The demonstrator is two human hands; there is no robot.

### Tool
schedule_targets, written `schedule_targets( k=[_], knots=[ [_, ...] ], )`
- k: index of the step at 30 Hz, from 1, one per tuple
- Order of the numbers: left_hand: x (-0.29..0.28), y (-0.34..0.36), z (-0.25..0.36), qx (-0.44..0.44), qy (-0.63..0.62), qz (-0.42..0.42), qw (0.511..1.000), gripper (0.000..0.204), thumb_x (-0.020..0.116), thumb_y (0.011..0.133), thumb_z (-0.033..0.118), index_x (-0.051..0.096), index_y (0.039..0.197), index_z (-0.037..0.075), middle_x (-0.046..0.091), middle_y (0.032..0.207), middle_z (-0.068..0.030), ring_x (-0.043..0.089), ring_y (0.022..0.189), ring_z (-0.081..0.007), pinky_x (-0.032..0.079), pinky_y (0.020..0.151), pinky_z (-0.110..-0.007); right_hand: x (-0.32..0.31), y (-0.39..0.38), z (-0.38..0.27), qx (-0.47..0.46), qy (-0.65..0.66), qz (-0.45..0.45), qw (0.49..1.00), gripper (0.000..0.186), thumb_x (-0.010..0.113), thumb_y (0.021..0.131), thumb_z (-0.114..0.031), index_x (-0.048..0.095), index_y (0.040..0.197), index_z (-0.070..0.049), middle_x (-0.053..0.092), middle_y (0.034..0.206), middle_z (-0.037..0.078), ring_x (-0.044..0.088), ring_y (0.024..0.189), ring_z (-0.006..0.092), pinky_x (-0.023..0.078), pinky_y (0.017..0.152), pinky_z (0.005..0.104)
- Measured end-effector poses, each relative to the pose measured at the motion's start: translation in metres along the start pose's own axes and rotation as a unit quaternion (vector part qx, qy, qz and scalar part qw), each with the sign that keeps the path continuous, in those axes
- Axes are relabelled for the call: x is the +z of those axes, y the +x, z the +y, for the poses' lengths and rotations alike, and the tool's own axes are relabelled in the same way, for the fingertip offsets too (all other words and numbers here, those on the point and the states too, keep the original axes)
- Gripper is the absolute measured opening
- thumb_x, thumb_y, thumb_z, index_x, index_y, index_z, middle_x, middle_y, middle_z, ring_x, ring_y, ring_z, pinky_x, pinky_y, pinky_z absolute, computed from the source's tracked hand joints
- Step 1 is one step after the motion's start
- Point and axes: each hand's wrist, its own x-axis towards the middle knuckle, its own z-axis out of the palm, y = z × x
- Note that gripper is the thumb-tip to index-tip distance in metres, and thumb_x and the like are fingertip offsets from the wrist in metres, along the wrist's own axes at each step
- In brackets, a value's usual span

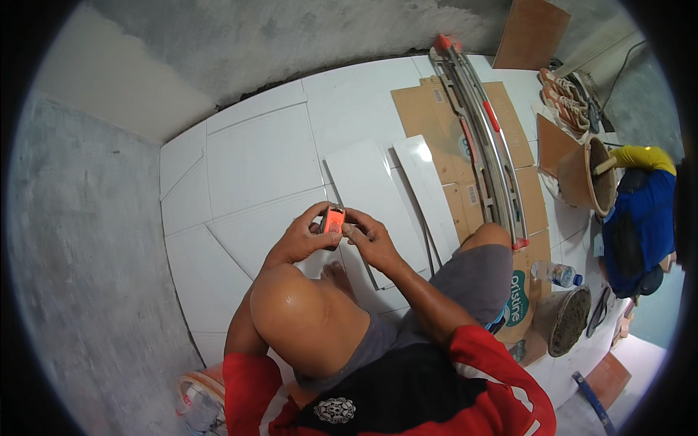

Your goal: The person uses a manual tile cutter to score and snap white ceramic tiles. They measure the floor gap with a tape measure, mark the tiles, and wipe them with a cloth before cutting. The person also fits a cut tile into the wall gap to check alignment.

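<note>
An orange and black tape measure (334,220) is held up in front of my bent knees, above the white tiled floor. My left hand (294,238) is wrapped round its left side, the thumb lying across the case. From the other side my right hand (372,240) closes on it, with thumb and fingers pinched at its right edge. Whether any blade is drawn out is too small to tell. Just beyond and to the right lie a loose wide white tile (371,196) and a narrow white strip of tile (425,182).
A long tile cutter (476,116) rests on flattened cardboard (418,109) to the right. Past it are a bucket (574,174), a mortar-filled bucket (567,323), a plastic bottle (561,275), shoes (563,102) and a person in blue and yellow (643,218). Another bucket (200,381) stands lower left.
</note>
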Motion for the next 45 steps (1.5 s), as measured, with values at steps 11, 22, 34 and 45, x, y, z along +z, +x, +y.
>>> schedule_targets(
  k=[11,22,34,45],
  knots=[
    [-0.005,-0.041,-0.079,-0.087,0.056,-0.06,0.993,0.065,0.081,0.084,0.03,0.051,0.136,0.004,0.063,0.113,-0.0087,0.062,0.107,-0.0167,0.049,0.091,-0.034,0.03,-0.021,0.052,0.161,0.009,-0.024,0.987,0.028,0.076,0.092,-0.02,0.072,0.109,0.002,0.072,0.097,0.006,0.063,0.086,0.01,0.052,0.075,0.0271],
    [-0.005,-0.07,-0.149,-0.111,-0.114,0.042,0.986,0.041,0.063,0.096,0.046,0.055,0.108,0.007,0.058,0.09,-0.0029,0.059,0.083,-0.0093,0.049,0.074,-0.029,0.067,0.001,0.088,0.302,0.006,-0.096,0.948,0.02,0.075,0.091,-0.016,0.068,0.095,0.003,0.07,0.089,0.008,0.063,0.081,0.0125,0.051,0.071,0.0268],
    [-0.001,-0.079,-0.17,-0.188,-0.268,0.055,0.943,0.029,0.059,0.099,0.037,0.06,0.107,0.008,0.063,0.086,-0.004,0.064,0.074,-0.0126,0.054,0.067,-0.03,0.069,0.019,0.067,0.319,0.171,0.011,0.932,0.014,0.075,0.087,-0.014,0.068,0.09,-0.003,0.068,0.083,0.005,0.063,0.074,0.0143,0.053,0.067,0.0298],
    [-0.002,-0.088,-0.156,-0.245,-0.29,0.049,0.924,0.026,0.057,0.1,0.034,0.062,0.105,0.009,0.062,0.084,-0.0021,0.062,0.07,-0.0126,0.053,0.065,-0.029,0.058,0.053,0.082,0.282,0.089,0.027,0.955,0.025,0.071,0.093,-0.025,0.067,0.1,-0.002,0.067,0.089,0.009,0.065,0.078,0.0195,0.056,0.072,0.0348]
  ],
)
